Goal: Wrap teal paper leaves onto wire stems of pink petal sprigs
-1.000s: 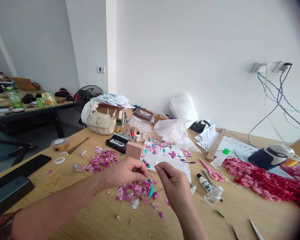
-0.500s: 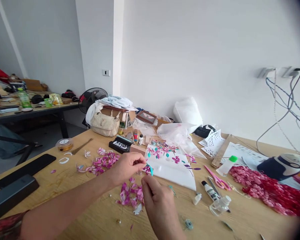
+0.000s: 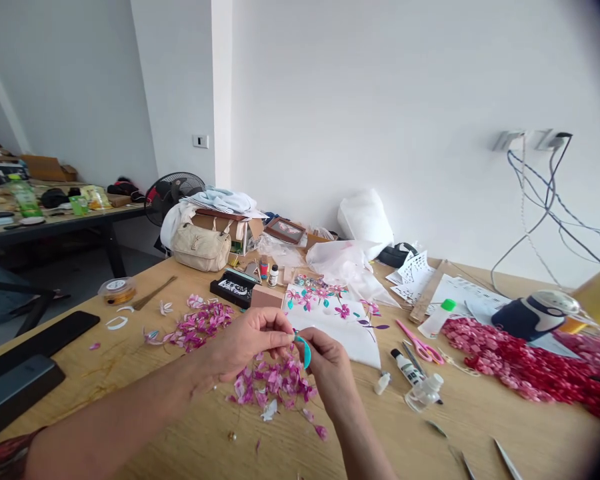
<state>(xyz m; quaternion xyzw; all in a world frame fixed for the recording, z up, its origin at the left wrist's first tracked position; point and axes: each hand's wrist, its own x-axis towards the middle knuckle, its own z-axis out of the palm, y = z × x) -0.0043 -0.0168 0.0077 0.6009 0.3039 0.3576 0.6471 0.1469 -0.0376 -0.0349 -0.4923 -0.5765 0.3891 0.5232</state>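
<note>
My left hand (image 3: pixel 263 335) pinches the upper end of a curved teal leaf (image 3: pixel 307 353) between thumb and fingertips, above the table. Close against it on the right is my right hand (image 3: pixel 327 360), its fingers curled together just behind the leaf. What the right fingertips grip there is too small to make out. Beneath both hands lies a loose heap of pink-purple petals (image 3: pixel 275 383), with a white petal (image 3: pixel 269 409) at its near edge. A larger pile of pink petal flowers (image 3: pixel 203 325) is beyond my left forearm.
Behind the hands, pink flowers and teal leaves (image 3: pixel 310 297) lie on a white sheet (image 3: pixel 350 340). To the right are pink scissors (image 3: pixel 420 343), a clear glass bottle (image 3: pixel 424 393), a green-capped bottle (image 3: pixel 437 319), tweezers (image 3: pixel 506 459) and red-pink flower strands (image 3: pixel 505 363).
My right hand has risen from below to meet the left at the teal leaf, and its fist has loosened into a pinch. The view has shifted slightly to the right.
</note>
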